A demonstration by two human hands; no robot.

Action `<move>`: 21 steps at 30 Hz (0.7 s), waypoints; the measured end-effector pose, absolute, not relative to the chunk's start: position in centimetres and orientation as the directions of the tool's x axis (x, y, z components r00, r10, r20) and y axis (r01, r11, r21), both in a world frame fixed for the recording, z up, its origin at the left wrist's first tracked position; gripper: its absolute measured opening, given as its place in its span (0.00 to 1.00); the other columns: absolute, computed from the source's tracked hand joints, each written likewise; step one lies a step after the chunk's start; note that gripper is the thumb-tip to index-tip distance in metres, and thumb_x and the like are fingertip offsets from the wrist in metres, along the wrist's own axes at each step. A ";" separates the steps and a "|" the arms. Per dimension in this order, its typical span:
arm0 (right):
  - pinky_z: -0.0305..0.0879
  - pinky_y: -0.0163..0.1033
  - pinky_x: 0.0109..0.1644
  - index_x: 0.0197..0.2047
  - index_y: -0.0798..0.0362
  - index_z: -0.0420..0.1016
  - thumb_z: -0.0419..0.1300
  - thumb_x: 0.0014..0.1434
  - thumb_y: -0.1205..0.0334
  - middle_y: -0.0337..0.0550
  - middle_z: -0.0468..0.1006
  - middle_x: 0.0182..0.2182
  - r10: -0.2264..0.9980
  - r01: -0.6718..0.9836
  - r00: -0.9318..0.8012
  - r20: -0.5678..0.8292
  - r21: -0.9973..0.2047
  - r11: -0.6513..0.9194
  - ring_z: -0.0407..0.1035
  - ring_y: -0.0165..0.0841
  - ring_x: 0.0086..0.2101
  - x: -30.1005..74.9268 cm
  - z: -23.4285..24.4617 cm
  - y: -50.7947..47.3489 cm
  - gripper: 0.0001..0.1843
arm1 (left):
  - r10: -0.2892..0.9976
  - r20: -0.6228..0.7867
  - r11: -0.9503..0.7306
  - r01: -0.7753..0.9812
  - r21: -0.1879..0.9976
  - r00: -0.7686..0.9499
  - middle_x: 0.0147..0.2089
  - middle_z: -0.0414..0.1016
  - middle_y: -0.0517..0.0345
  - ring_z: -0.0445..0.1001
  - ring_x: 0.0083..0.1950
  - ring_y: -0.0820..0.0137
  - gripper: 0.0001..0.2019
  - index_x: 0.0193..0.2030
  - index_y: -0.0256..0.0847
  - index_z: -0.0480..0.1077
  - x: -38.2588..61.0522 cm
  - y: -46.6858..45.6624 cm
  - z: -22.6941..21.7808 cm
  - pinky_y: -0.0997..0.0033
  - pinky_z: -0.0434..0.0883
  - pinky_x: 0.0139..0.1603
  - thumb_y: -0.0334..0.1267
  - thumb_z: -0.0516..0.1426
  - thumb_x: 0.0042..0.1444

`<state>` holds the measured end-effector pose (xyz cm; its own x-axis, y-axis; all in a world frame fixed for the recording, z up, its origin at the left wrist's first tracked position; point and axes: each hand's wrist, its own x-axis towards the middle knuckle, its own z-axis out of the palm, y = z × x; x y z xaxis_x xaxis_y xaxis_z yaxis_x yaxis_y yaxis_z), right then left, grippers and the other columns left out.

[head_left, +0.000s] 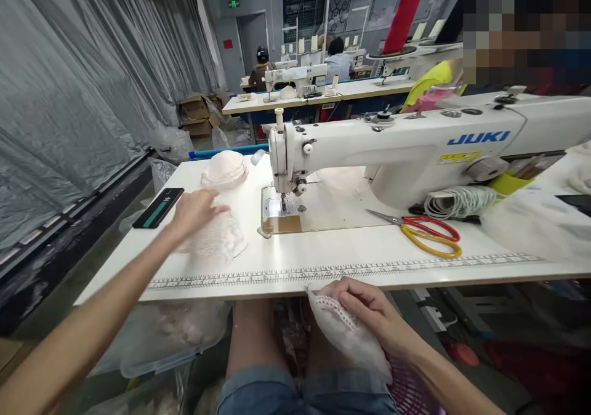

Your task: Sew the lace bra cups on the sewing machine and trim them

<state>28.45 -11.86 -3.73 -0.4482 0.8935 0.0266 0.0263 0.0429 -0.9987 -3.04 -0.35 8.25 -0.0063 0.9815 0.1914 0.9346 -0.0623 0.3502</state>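
Observation:
Over the left part of the sewing table, my left hand [196,213] is smeared by motion, with its thumb and forefinger pointing right. Directly below it lies pale lace fabric [219,239], partly blurred; whether the fingers grip it cannot be seen. Just behind that hand sits a stack of pale pink cup-shaped pieces [225,169]. At the front table edge, my right hand [364,307] is closed on a sheer white fabric piece [346,335] with a dotted trim, which hangs down over my lap. The white sewing machine [351,147] stands between and beyond my hands.
Red-and-yellow scissors [431,235] lie right of the needle area, near a coil of pale cord [459,202]. A phone [158,208] rests at the left edge. A printed ruler [277,276] runs along the front. White sheer fabric [530,224] is heaped at right. Other people sit at machines beyond.

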 end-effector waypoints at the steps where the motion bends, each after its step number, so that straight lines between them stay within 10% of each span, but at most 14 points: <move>1: 0.63 0.37 0.41 0.33 0.54 0.72 0.54 0.61 0.51 0.46 0.77 0.36 0.891 0.040 -0.454 0.018 -0.998 0.041 0.69 0.34 0.37 28.5 -3.5 -11.8 0.15 | 0.957 0.285 -0.154 0.934 0.323 0.060 0.45 0.74 0.45 0.66 0.52 0.50 0.14 0.41 0.36 0.74 -1.6 -1.6 7.3 0.58 0.64 0.46 0.39 0.62 0.47; 4: 0.63 0.36 0.37 0.32 0.55 0.72 0.54 0.61 0.52 0.46 0.77 0.35 0.871 0.051 -0.491 0.028 -0.997 0.060 0.68 0.33 0.34 28.7 -2.4 -11.9 0.16 | 0.928 0.155 -0.359 0.696 0.622 0.340 0.59 0.65 0.46 0.62 0.59 0.56 0.23 0.57 0.41 0.65 3.4 -7.3 4.2 0.55 0.60 0.57 0.42 0.58 0.54; 7: 0.63 0.36 0.38 0.32 0.55 0.73 0.54 0.62 0.56 0.45 0.76 0.33 0.829 0.016 -0.548 0.110 -0.990 0.143 0.69 0.32 0.33 28.7 -1.2 -12.1 0.13 | 0.816 -0.172 -0.021 0.326 0.945 0.552 0.52 0.71 0.49 0.69 0.51 0.62 0.28 0.55 0.41 0.66 7.1 -12.0 1.5 0.64 0.65 0.52 0.46 0.63 0.48; 11: 0.64 0.36 0.40 0.33 0.55 0.73 0.52 0.63 0.59 0.46 0.76 0.33 0.804 0.083 -0.576 0.144 -0.969 0.233 0.70 0.32 0.34 29.1 -0.6 -12.6 0.13 | 0.707 -0.429 0.552 -0.060 0.832 0.562 0.32 0.73 0.57 0.68 0.31 0.74 0.22 0.39 0.34 0.70 8.9 -13.8 -1.3 0.76 0.64 0.34 0.45 0.68 0.40; 21: 0.64 0.37 0.48 0.55 0.47 0.65 0.53 0.63 0.58 0.47 0.71 0.49 0.846 0.349 -0.502 0.181 -0.853 0.389 0.66 0.34 0.47 31.9 -4.5 -15.1 0.17 | 0.609 -0.587 0.708 -0.033 0.705 0.533 0.26 0.72 0.60 0.65 0.26 0.77 0.21 0.30 0.33 0.72 10.8 -13.4 -4.3 0.77 0.59 0.30 0.43 0.71 0.31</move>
